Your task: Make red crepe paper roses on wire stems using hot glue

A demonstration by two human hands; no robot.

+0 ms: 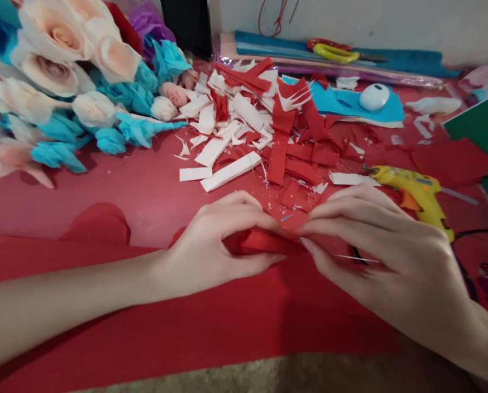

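My left hand (pixel 217 243) and my right hand (pixel 377 245) meet in the middle of the view over a red sheet (pixel 211 322). Both pinch a small folded piece of red crepe paper (pixel 264 240) between thumb and fingertips. The left hand's fingers wrap round its left end, the right hand's fingertips press its right end. A thin wire or pin (pixel 356 257) shows under the right hand's fingers.
A heap of red and white paper strips (pixel 260 128) lies behind the hands. Peach and white paper roses with blue wrapping (pixel 76 82) fill the far left. A yellow glue gun (pixel 416 194) lies at the right, yellow-handled scissors (pixel 336 53) and a white oval object (pixel 374 96) at the back.
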